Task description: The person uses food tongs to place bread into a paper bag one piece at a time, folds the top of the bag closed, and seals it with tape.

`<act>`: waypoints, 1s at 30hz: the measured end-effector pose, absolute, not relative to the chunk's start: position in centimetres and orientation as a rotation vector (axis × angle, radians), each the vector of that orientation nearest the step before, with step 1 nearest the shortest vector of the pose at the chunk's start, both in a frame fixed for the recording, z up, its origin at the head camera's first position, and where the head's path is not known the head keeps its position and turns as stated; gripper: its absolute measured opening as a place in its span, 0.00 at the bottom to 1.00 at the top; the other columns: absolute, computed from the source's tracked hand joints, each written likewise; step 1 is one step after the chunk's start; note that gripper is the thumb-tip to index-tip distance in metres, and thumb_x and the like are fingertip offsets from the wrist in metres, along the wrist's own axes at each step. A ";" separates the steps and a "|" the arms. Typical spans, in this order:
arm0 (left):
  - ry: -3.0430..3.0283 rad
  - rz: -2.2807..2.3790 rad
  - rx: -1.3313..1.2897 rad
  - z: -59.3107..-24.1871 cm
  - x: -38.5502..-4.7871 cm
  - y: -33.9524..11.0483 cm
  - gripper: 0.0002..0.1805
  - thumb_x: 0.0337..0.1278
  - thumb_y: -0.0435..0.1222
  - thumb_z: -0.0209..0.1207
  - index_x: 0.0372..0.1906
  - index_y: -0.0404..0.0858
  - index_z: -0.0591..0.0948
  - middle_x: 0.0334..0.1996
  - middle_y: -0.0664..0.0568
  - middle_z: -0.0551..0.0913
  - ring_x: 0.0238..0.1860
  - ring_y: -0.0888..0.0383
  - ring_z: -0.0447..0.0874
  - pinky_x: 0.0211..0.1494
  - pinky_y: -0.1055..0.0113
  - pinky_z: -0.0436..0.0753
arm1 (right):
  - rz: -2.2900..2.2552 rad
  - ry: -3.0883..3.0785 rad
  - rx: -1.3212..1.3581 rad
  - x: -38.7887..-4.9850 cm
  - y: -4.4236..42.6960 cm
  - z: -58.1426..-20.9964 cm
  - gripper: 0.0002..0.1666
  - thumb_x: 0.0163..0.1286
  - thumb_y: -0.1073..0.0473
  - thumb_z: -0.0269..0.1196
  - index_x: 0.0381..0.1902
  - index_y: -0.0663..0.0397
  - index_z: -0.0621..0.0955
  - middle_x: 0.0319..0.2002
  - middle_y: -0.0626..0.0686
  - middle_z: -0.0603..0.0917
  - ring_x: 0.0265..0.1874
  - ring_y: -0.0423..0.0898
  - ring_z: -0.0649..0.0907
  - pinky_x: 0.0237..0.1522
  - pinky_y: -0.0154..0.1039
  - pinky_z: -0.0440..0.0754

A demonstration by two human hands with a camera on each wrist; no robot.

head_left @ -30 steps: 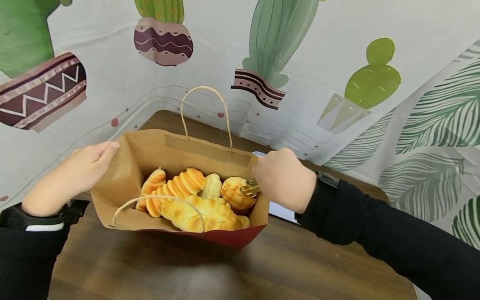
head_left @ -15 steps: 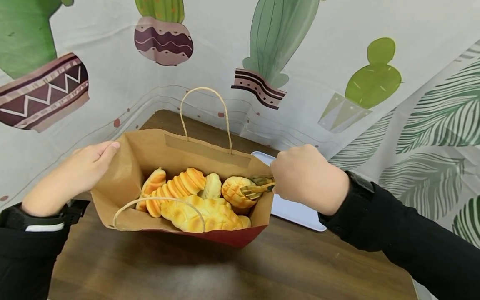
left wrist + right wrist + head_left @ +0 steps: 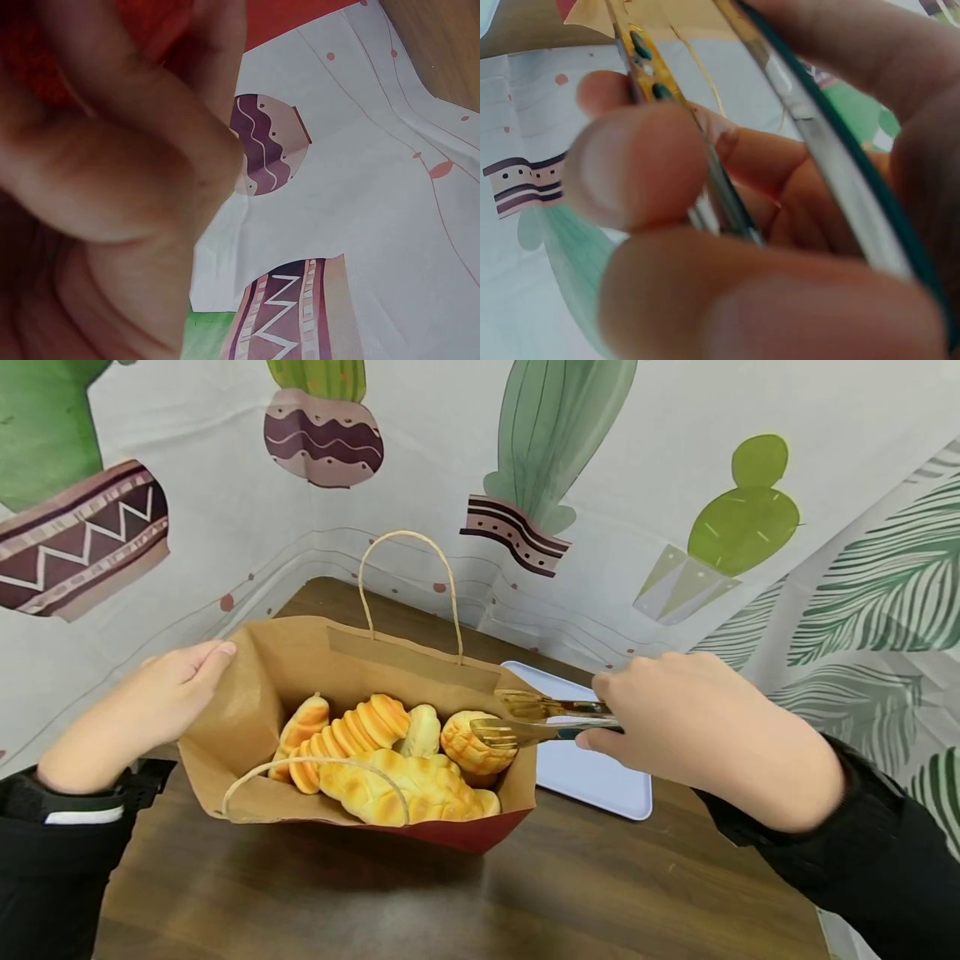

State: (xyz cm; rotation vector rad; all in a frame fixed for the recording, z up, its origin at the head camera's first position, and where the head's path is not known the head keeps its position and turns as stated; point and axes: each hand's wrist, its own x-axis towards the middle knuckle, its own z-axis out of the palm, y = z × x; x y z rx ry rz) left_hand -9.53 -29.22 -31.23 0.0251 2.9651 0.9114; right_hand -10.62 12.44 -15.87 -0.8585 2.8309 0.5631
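My left hand (image 3: 161, 697) pinches the left edge of a brown paper bag (image 3: 251, 693) between thumb and fingers. In my right hand (image 3: 697, 727) are gold-tipped serving tongs (image 3: 525, 704), their two arms apart. The tongs reach over the bag's right rim, the pronged tip overlapping a round scored bun (image 3: 467, 758) in the head view; contact cannot be told. Also in the bag lie a ridged roll (image 3: 352, 732), a braided loaf (image 3: 420, 787), a pale bun (image 3: 422, 732) and a long roll (image 3: 303, 727). Close up, the right wrist view shows fingers around the tongs (image 3: 832, 165).
A pale blue-white tray (image 3: 600, 777) lies right of the bag, partly behind the tongs and right hand. One twisted handle (image 3: 408, 534) stands up at the back; another bends over the bread. The wooden table (image 3: 360, 902) meets a cactus-print cloth (image 3: 427, 443) behind.
My right hand has moved right, away from the bag, uncovering more of the tongs and tray. The tongs' arms now show spread apart. My left hand stays on the bag's edge.
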 end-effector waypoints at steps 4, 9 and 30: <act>2.967 0.906 0.025 -31.2 -9.5 -29.2 0.32 0.76 0.45 0.28 0.67 0.21 0.59 0.62 0.21 0.60 0.62 0.23 0.54 0.63 0.32 0.56 | 0.506 2.879 -0.862 -10.2 14.7 -16.4 0.24 0.59 0.33 0.62 0.29 0.47 0.76 0.13 0.43 0.68 0.13 0.43 0.69 0.12 0.38 0.63; 2.974 0.889 0.029 -31.2 -9.6 -29.2 0.32 0.76 0.45 0.28 0.66 0.20 0.59 0.62 0.20 0.60 0.62 0.22 0.55 0.62 0.32 0.57 | 0.398 2.953 -0.821 -9.3 17.0 -17.4 0.30 0.60 0.30 0.59 0.42 0.49 0.78 0.13 0.41 0.67 0.13 0.39 0.68 0.12 0.37 0.63; 2.999 0.891 0.046 -31.4 -9.5 -29.0 0.30 0.76 0.43 0.29 0.65 0.21 0.61 0.60 0.20 0.62 0.61 0.22 0.57 0.60 0.31 0.59 | -0.522 3.164 -0.476 -7.5 24.9 -25.4 0.20 0.59 0.49 0.69 0.47 0.46 0.78 0.23 0.44 0.79 0.21 0.32 0.71 0.21 0.31 0.67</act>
